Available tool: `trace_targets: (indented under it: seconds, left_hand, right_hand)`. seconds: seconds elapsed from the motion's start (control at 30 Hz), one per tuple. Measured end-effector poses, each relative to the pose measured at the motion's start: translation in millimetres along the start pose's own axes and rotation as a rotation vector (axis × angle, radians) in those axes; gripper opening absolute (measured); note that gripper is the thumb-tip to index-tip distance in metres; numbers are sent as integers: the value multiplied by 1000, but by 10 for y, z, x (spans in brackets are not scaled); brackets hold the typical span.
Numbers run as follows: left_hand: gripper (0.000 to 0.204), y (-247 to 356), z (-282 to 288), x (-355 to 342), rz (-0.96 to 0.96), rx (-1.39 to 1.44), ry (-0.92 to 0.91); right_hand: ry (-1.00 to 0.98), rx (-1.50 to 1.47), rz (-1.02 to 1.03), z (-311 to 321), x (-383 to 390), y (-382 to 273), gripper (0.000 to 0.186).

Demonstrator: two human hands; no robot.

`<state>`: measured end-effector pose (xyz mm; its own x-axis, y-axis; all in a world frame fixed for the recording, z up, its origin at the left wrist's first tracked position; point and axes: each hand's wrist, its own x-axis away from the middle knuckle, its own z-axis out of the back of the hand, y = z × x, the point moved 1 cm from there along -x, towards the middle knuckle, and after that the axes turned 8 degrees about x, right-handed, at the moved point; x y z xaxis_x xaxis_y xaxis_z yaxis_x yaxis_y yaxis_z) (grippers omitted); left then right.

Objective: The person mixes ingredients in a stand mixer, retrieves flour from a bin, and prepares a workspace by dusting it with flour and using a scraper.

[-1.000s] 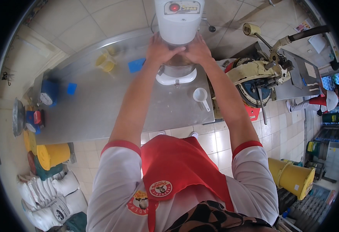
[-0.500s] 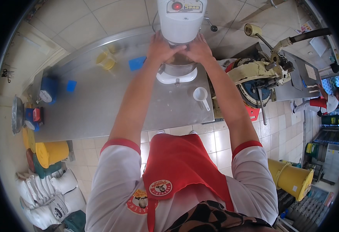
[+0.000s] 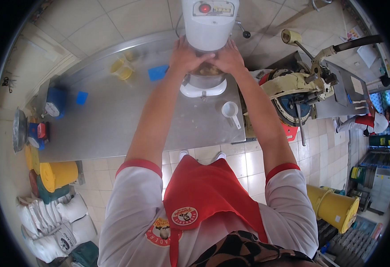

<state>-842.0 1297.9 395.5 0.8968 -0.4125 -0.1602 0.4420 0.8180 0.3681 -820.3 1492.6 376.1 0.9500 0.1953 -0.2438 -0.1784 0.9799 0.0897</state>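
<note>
Closest to the camera it's just a red apron (image 3: 204, 196) and white sleeves with red cuffs, both forearms stretched out over a long steel table (image 3: 110, 120).

On the near part of the table, by the right forearm, there's a small white measuring scoop (image 3: 230, 110) lying open side up, looks like nothing in it.

Further out, both hands are at the white stand mixer (image 3: 207, 26). The left hand (image 3: 187, 55) and right hand (image 3: 229, 57) are tucked under the mixer head, fingers curled around the bowl (image 3: 206, 71) sitting on the white base. Something pale and doughy shows in the bowl between the hands, but I can't really tell what it is.

Off to the left on the table: a yellow jug (image 3: 122, 69), contents hidden at this angle, and a blue scraper (image 3: 158, 72) just beside it.

Down on the floor, left side, there's a yellow bucket (image 3: 58, 174) by a pile of white sacks (image 3: 48, 222), and another yellow bin (image 3: 335, 207) on the right.
</note>
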Motion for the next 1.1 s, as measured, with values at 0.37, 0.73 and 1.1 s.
trace_targets:
  seconds: [0.37, 0.73, 1.1]
  left_hand:
    - [104, -40, -32, 65, -87, 44, 137]
    - [104, -88, -108, 11, -59, 51, 209]
    - [105, -12, -19, 54, -39, 13, 157]
  right_hand:
    - [-19, -15, 16, 106, 38, -63, 109]
    - [-35, -23, 20, 72, 11, -49, 104]
    - [-11, -29, -4, 50, 13, -29, 108]
